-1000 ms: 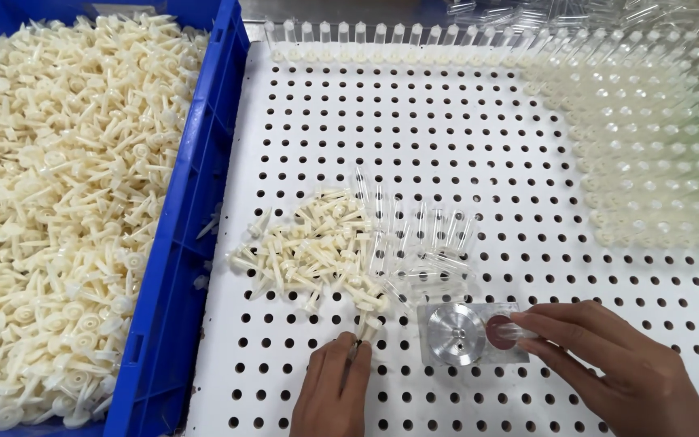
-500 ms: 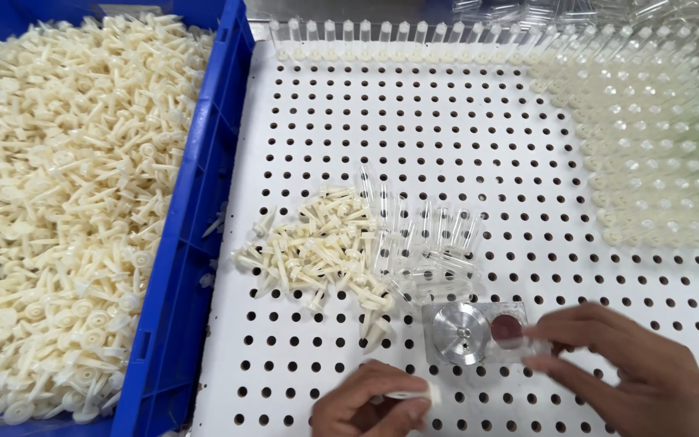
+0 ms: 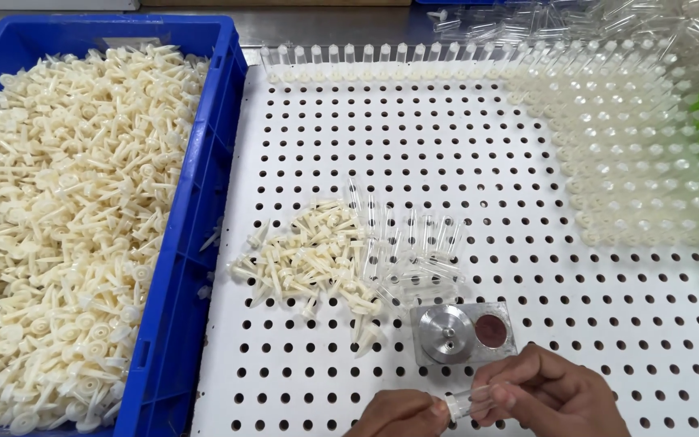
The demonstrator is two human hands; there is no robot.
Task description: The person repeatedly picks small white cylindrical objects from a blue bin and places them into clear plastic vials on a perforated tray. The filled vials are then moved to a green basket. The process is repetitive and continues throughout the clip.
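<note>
While our left hand (image 3: 402, 413) pinched a small cream plastic plug (image 3: 452, 405), our right hand (image 3: 548, 396) pinched a clear plastic tube (image 3: 479, 398) against it, just below the square metal fixture (image 3: 463, 332).

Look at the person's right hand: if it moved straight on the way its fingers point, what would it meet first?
The right hand points left along the clear tube it holds, so it would probably first meet the left hand at the tube's other end.

crate (image 3: 204, 162) left of perforated board (image 3: 446, 137), plugs (image 3: 309, 255) on board (centre), tubes (image 3: 641, 154) right
</note>
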